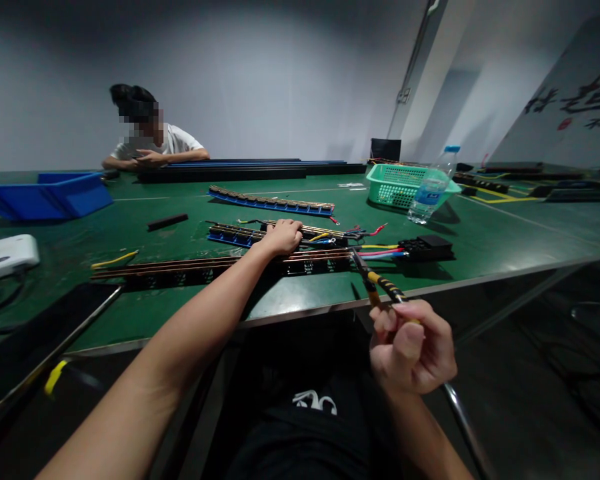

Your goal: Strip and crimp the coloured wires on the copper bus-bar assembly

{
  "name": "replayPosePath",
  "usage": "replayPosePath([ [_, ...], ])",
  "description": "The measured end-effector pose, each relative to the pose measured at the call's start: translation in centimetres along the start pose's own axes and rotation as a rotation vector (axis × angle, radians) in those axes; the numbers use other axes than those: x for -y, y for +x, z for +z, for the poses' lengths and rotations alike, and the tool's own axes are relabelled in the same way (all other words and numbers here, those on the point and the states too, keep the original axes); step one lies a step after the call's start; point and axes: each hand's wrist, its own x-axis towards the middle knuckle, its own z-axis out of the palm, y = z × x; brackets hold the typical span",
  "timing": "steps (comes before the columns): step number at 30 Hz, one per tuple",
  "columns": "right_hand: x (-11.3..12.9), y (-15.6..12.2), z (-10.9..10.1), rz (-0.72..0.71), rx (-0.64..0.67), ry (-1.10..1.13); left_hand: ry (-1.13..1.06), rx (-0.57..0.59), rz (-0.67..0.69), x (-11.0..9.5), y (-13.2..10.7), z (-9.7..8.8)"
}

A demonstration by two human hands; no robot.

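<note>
My left hand reaches across the near copper-barred strip, its curled fingers pressing over the copper-barred strip behind. The fingertips' exact hold is partly hidden. In my right hand is a pair of pliers with yellow-and-black handles. Its jaws point up-left and meet the right end of the near strip, where yellow, red and blue wires run to a black plug block. Loose wire ends stick out from the strip behind.
Farther back lie a blue-based strip and a short black bar. A green basket and a water bottle stand right, a blue bin left. A person leans on the far edge beside long black profiles.
</note>
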Motion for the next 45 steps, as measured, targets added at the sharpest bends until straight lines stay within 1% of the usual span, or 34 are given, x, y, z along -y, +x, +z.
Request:
replayPosePath([
  [3, 0.3, 0.2, 0.5, -0.057, 0.070, 0.074, 0.012, -0.003, 0.001, 0.0, 0.0, 0.0],
  [5, -0.2, 0.2, 1.2, -0.037, 0.129, 0.139, 0.020, -0.004, 0.002, 0.0, 0.0, 0.0],
  [8, -1.7, 0.0, 2.9, 0.077, 0.183, 0.195, 0.024, -0.009, 0.020, 0.1, 0.1, 0.1],
  [11, -3.5, -0.3, 4.6, 0.226, 0.239, 0.220, 0.025, -0.017, 0.028, 0.2, 0.3, 0.3],
  [13, -4.3, -0.3, 5.5, 0.310, 0.247, 0.229, 0.024, -0.018, 0.022, 0.2, 0.4, 0.4],
  [15, -4.7, -0.1, 6.2, 0.357, 0.222, 0.203, 0.022, -0.017, 0.016, 0.2, 0.5, 0.4],
  [18, -4.5, 0.7, 6.8, 0.377, 0.213, 0.092, 0.024, -0.019, 0.014, 0.2, 0.5, 0.4],
  [20, -4.0, 1.2, 7.0, 0.339, 0.271, 0.014, 0.025, -0.018, 0.014, 0.2, 0.4, 0.4],
  [21, -3.7, 1.4, 7.0, 0.296, 0.319, -0.013, 0.025, -0.016, 0.015, 0.1, 0.3, 0.3],
  [23, -3.3, 1.5, 7.1, 0.157, 0.446, -0.036, 0.023, -0.015, 0.014, 0.1, 0.2, 0.3],
  [26, -3.3, 1.1, 7.0, -0.120, 0.663, -0.038, 0.014, -0.016, 0.005, 0.0, 0.1, 0.2],
  [28, -3.4, 0.8, 7.0, -0.249, 0.742, -0.055, 0.010, -0.017, -0.003, 0.0, 0.0, 0.2],
  [29, -3.4, 0.7, 7.0, -0.262, 0.756, -0.061, 0.009, -0.016, -0.005, 0.0, 0.0, 0.1],
  [30, -3.5, 0.7, 6.9, -0.238, 0.750, -0.057, 0.009, -0.015, -0.006, -0.1, 0.0, 0.1],
  [32, -3.5, 0.8, 6.9, -0.100, 0.687, -0.031, 0.011, -0.014, -0.003, -0.1, 0.0, 0.1],
  [33, -3.5, 0.8, 6.8, -0.004, 0.624, -0.017, 0.013, -0.015, 0.001, -0.1, 0.0, 0.1],
  [36, -3.9, 1.0, 6.6, 0.297, 0.363, 0.065, 0.018, -0.021, 0.010, 0.0, 0.1, 0.2],
  [37, -4.0, 1.1, 6.5, 0.384, 0.302, 0.118, 0.018, -0.022, 0.011, 0.1, 0.2, 0.3],
  [39, -4.2, 1.5, 6.2, 0.503, 0.248, 0.253, 0.013, -0.027, 0.014, 0.2, 0.4, 0.4],
  [41, -4.1, 2.1, 5.8, 0.544, 0.201, 0.348, 0.006, -0.034, 0.018, 0.3, 0.5, 0.6],
  [42, -4.0, 2.6, 5.5, 0.543, 0.146, 0.370, 0.005, -0.037, 0.020, 0.3, 0.5, 0.6],
  [45, -3.5, 4.6, 4.3, 0.475, -0.083, 0.361, 0.004, -0.038, 0.026, 0.3, 0.4, 0.6],
])
